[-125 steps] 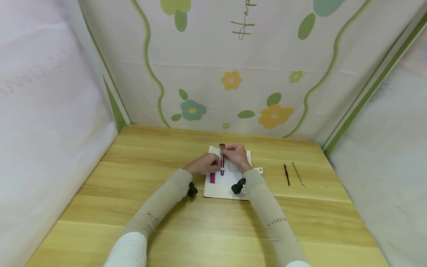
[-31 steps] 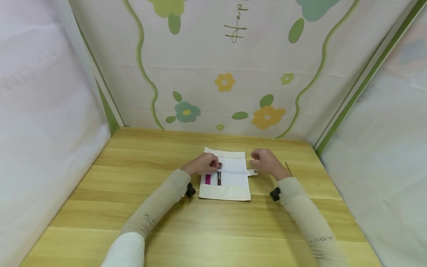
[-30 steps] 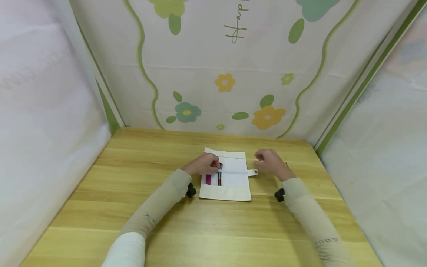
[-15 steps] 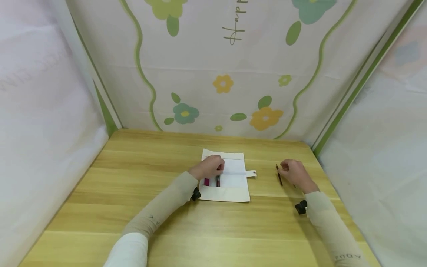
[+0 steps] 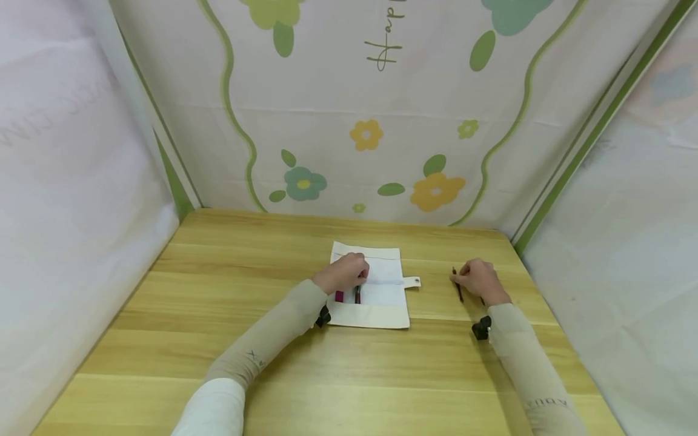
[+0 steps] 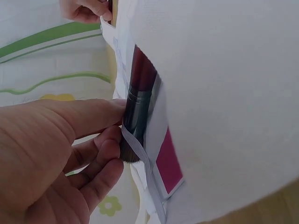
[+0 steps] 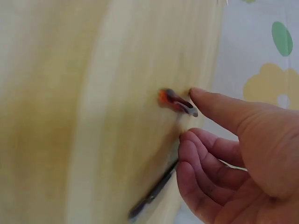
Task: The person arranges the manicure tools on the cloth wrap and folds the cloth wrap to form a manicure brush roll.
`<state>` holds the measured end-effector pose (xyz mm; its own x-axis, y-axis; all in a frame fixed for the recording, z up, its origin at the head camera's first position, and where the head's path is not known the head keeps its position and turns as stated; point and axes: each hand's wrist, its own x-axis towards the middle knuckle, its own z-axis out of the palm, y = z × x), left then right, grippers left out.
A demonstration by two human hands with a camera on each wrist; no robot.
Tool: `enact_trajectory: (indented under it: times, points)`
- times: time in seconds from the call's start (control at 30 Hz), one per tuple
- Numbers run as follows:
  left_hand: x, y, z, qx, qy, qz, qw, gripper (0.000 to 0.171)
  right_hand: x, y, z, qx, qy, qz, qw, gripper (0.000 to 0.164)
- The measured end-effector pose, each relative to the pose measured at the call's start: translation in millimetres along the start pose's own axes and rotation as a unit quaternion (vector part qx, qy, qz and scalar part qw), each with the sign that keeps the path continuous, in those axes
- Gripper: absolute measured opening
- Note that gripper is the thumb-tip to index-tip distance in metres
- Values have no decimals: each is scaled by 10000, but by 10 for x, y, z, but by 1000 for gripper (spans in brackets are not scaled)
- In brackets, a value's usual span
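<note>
A flower-printed cloth (image 5: 327, 91) hangs behind a wooden table (image 5: 305, 387) with a smooth, streaky grain. Both arms, in beige sleeves (image 5: 531, 357), reach forward and spread apart. An off-white fabric case (image 5: 371, 316) lies unfolded, roughly rectangular, beneath the left hand (image 5: 345, 272), which bends its fingers inward and pinches a brush (image 6: 138, 109) around its glossy dark ferrule. The right hand (image 5: 481, 281), thumb extended and fingers half bent with a gap between, brackets a slender dark tool (image 5: 458, 289) on the table right of the case; the view is too blurred to tell contact. A second thin tool (image 7: 152, 193) lies below those fingers. A narrow pale elastic band (image 6: 140, 149) crosses the brush beside a flat magenta patch (image 6: 169, 163).
</note>
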<state>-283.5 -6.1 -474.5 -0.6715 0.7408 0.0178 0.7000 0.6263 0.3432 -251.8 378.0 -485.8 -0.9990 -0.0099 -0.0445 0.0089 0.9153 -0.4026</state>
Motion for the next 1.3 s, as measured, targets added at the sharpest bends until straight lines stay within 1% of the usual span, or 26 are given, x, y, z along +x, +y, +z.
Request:
enact_trajectory:
  times: [0.1, 0.2, 0.33, 0.4, 0.5, 0.67, 0.73, 0.8, 0.93, 1.1, 1.3]
  points:
    - [11, 4, 5, -69, -8, -38, 10000, 15, 40, 4, -41, 104, -140, 123, 9998, 27]
    - [21, -4, 8, -173, -14, -87, 9998, 14, 66, -4, -77, 188, -253, 211, 9993, 29]
    - [36, -30, 28, -328, 2, -156, 9993, 13, 84, -1, -85, 232, -287, 349, 9987, 28]
    - [38, -41, 33, -435, 8, -183, 9989, 13, 94, 0, -79, 252, -289, 488, 9981, 27]
    - [36, -49, 32, -585, 11, -194, 9981, 14, 102, 0, -80, 444, -364, 631, 9964, 24]
    - [38, -61, 31, -731, -20, -182, 9972, 15, 122, 9, -87, 923, -529, 887, 9904, 19]
    - [36, -66, 31, -813, -28, -199, 9965, 15, 131, 4, -97, 1010, -555, 877, 9895, 20]
    - [31, -71, 30, -903, -36, -231, 9956, 15, 137, -20, -108, 964, -529, 766, 9910, 21]
    - [3, -97, 38, -1048, -95, -324, 9939, 16, 134, -151, -134, 906, -570, 415, 9934, 25]
    - [-16, -128, 51, -1154, -158, -308, 9927, 17, 126, -394, -148, 1160, -711, 322, 9902, 30]
    - [20, -141, 29, -1173, -154, -248, 9927, 17, 198, -704, -147, 1527, -778, 248, 9849, 32]
